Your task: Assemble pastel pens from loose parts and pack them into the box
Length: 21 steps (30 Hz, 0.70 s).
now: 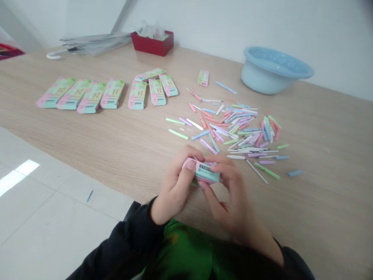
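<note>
A small pink and mint-green printed box (207,175) is held between both hands, close to my body over the table's front part. My left hand (177,182) grips its left end, with the thumb pressed on the near face. My right hand (230,190) pinches the right end, thumb below and fingers on top. A bit of purple shows at the box's upper edge, but I cannot make out what it is. Just beyond the hands lies a loose heap of pen parts (239,128), caps, barrels and thin refills in pink, blue, green, purple and white.
Several similar boxes (112,93) lie in a row at the left, and one box (203,78) lies alone farther back. A light blue basin (271,72), a red bin (153,44) and a clear umbrella (96,43) are along the wall. A blue piece (89,195) lies on the floor.
</note>
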Motion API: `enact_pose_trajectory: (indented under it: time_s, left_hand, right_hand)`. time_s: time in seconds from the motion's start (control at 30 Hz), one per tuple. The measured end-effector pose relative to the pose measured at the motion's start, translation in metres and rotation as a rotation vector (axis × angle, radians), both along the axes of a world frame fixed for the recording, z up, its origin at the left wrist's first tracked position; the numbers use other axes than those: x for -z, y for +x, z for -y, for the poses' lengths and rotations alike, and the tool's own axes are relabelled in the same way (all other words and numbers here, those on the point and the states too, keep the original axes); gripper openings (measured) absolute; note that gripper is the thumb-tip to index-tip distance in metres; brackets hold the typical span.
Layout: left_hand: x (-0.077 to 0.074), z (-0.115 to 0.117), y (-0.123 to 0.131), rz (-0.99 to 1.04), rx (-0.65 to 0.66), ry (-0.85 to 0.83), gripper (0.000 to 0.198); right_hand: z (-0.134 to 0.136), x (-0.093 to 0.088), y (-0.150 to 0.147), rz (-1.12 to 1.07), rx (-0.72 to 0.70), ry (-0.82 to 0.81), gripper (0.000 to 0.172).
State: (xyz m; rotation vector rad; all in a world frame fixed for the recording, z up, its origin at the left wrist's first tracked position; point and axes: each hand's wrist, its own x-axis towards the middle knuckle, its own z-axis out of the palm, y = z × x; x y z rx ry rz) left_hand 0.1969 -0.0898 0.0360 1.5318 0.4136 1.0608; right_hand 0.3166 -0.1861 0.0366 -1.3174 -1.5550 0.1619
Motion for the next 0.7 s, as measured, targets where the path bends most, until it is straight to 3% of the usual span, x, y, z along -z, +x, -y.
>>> enact_pose_trajectory:
  time_s: [0.13,0.23,0.33,0.4,0.47,0.57,0.63,0.7]
  left_hand:
    - [-0.003,-0.003,-0.012,-0.075,0.082,-0.002,0.031]
    - [-0.007,-0.01,-0.023,-0.15,0.252,-0.036,0.054]
    - [-0.012,-0.023,-0.031,-0.324,0.406,-0.08,0.049]
    - [-0.015,-0.035,-0.034,-0.392,0.342,-0.129,0.045]
    - [-0.018,-0.048,-0.035,-0.42,0.181,-0.107,0.045]
    - [-0.021,-0.067,-0.036,-0.514,-0.015,0.157,0.038]
    - [-0.022,-0.078,-0.038,-0.62,-0.016,0.353,0.043]
    - [-0.024,-0.087,-0.042,-0.727,0.073,0.462,0.055]
  right_hand:
    - [0.005,0.007,0.005,0.007,0.082,-0.041,0.051]
    - [-0.007,-0.012,0.02,-0.206,0.086,-0.138,0.039]
    - [-0.034,-0.039,0.031,-0.453,-0.013,-0.182,0.037]
    - [-0.057,-0.05,0.031,-0.522,-0.095,-0.219,0.05]
    - [-0.081,-0.054,0.025,-0.52,-0.185,-0.304,0.071]
    - [-0.111,-0.051,0.012,-0.448,-0.305,-0.454,0.098]
    - [-0.127,-0.047,0.006,-0.379,-0.313,-0.501,0.099]
    - [-0.144,-0.043,0.006,-0.323,-0.255,-0.543,0.087]
